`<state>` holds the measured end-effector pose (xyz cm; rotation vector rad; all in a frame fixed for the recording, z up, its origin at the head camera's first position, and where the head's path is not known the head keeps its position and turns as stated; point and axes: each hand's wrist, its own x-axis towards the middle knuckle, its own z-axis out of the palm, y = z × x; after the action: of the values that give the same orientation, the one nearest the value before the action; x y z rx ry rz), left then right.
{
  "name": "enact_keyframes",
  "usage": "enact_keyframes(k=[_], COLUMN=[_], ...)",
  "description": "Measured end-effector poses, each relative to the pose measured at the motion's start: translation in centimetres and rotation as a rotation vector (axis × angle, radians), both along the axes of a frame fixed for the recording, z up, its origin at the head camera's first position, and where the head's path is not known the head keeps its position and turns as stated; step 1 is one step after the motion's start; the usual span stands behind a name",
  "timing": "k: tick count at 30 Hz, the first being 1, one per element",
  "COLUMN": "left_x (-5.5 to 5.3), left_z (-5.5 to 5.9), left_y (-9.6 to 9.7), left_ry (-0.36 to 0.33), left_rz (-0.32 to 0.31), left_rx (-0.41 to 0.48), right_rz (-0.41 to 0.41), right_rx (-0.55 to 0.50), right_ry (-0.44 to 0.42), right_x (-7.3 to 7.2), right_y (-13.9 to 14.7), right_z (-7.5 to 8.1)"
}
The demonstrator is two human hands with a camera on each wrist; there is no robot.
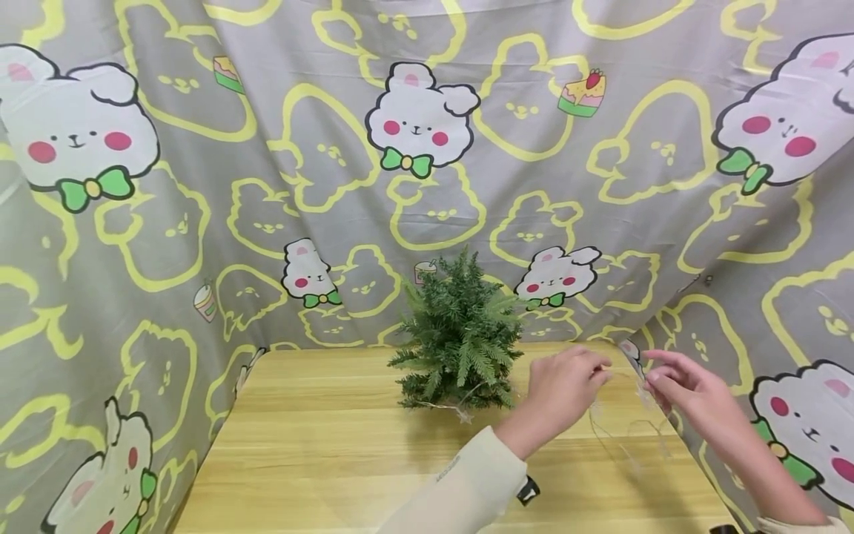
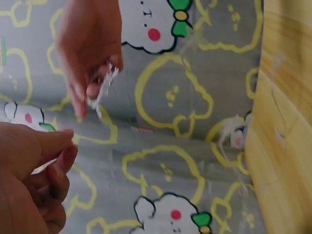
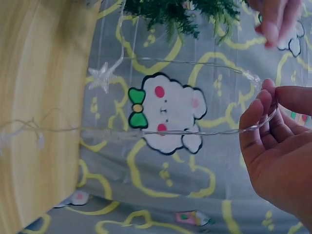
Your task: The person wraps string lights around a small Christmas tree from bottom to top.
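Right hand (image 3: 287,151) pinches star-light wire (image 3: 195,132); left hand (image 1: 567,382) hold, we can't tell. Slack below grip may knot if stars (image 3: 102,78) snag, tugging tree (image 1: 460,334) left of grip.

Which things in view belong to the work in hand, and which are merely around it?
Likely belonging:
star string, held by the right hand
small green tree, string at its base

Merely around:
wooden table, under the tree
printed curtain, behind it
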<state>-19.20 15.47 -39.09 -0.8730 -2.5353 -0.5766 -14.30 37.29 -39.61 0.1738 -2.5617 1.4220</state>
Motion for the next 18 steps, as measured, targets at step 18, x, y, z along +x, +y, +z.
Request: enact_keyframes(k=[18], left_x=[-2.0], left_z=[3.1], left_y=[2.3], left_ry=[-0.095], left_rz=[-0.037], left_rx=[-0.118], right_rz=[0.079], right_rx=[0.222], right_ry=[0.205], right_x=[-1.7], right_y=[-3.1], right_z=[2.5])
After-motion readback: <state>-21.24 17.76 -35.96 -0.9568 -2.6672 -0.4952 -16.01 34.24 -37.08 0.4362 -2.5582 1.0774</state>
